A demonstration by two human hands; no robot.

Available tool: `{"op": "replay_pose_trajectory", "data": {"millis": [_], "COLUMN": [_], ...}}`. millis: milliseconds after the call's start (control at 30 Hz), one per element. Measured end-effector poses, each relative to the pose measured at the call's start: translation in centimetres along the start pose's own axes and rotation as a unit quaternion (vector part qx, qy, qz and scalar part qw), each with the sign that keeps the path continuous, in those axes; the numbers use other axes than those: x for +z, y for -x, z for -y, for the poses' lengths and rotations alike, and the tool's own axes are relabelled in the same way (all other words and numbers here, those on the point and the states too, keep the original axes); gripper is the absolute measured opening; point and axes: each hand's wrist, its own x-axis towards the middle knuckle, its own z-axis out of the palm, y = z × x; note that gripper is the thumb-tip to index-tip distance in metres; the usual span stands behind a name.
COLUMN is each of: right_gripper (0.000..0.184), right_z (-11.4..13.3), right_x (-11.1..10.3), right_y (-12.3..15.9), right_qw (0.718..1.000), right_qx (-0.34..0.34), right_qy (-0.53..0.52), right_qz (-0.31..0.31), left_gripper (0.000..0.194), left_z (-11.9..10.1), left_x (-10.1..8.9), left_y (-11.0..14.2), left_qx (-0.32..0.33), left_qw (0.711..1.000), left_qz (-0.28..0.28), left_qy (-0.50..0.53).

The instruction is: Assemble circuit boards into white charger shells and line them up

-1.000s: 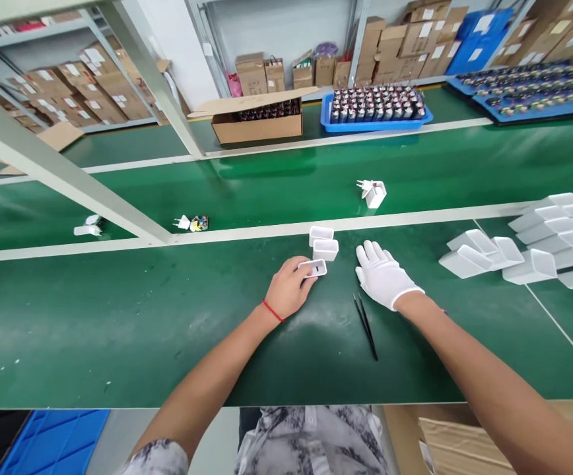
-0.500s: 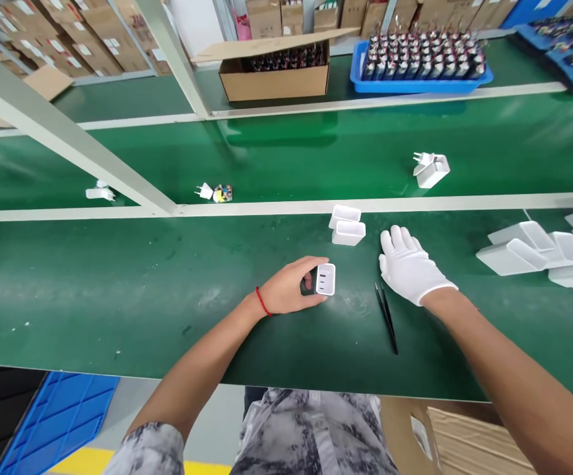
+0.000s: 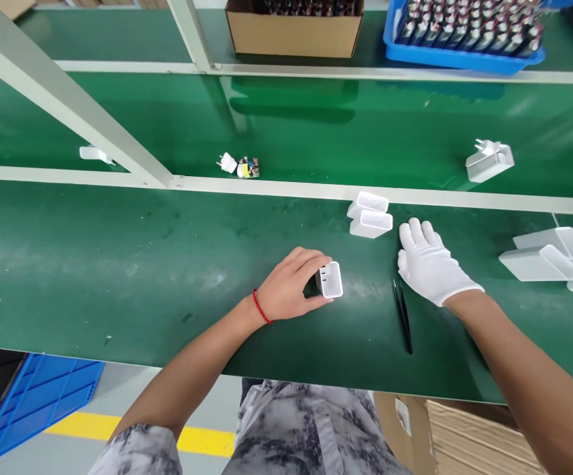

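Observation:
My bare left hand [image 3: 291, 287], with a red string at the wrist, grips a white charger housing [image 3: 330, 280] on the green bench, its port face turned to the right. My right hand [image 3: 429, 262] wears a white glove and lies flat and open on the bench, holding nothing. Black tweezers [image 3: 403, 315] lie just left of its wrist. Two empty white housings [image 3: 370, 216] sit side by side beyond the hands, near the white rail.
More white housings [image 3: 544, 254] are piled at the right edge. On the far belt lie a housing with a plug [image 3: 489, 160], a plug with a circuit board [image 3: 239, 165] and a small white part [image 3: 93, 154]. A cardboard box [image 3: 294, 30] and blue tray [image 3: 459, 39] stand behind.
My left hand has drawn the housing toward me and turned it so the port face shows. The right hand has stayed flat. The view has tilted down.

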Motion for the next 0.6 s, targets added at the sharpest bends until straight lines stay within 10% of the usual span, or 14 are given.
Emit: {"op": "replay_pose_trajectory", "data": {"millis": [300,433,600], "right_gripper": [0.043,0.041,0.054], "right_z": [2.6,7.9,13.5], "right_x": [-8.8,-12.6,-12.2], "right_y": [-1.5,-5.5,-14.6], "right_qw": [0.989,0.999,0.988], "right_qx": [0.027,0.003,-0.143], "right_qy": [-0.026,-0.048,-0.057], "right_qz": [0.145,0.013,-0.021], "left_gripper": [0.062,0.057,0.055], "left_z": [1.6,1.9,2.0], "left_x": [-0.3,-0.1,0.2], "left_y": [1.2,1.2,1.1], "left_qx": [-0.099,-0.096,-0.08], "left_qw": [0.99,0.99,0.994], "left_qz": [0.008,0.015,0.022], "left_qy": [0.1,0.099,0.074]}}
